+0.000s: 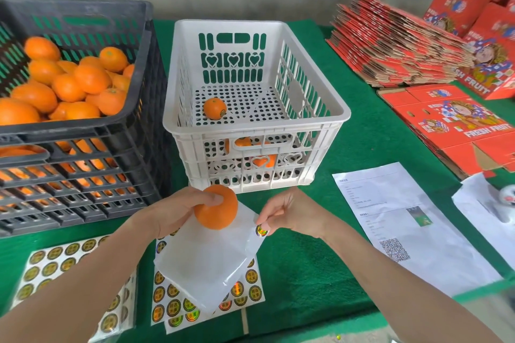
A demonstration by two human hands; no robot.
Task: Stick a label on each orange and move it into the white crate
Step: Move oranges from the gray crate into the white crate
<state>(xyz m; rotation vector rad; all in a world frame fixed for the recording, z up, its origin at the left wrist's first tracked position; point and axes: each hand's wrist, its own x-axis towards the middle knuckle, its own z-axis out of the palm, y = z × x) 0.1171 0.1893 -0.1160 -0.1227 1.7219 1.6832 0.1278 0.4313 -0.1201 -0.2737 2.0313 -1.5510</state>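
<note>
Orange skin smooth, evenly coloured: held orange (pixel 216 209) round, gripped by left hand (pixel 178 209), thumb over top, above white backing sheet (pixel 206 264), just before white crate (pixel 250 126). Right hand (pixel 289 211) pinches round gold-and-black label (pixel 261 230) at fingertips, near fruit, not touching. Labelled orange (pixel 213 107) on crate floor. Black crate (pixel 83 127) at left heaped with oranges. Sticker sheets (pixel 172 306) on green surface (pixel 306 273).
</note>
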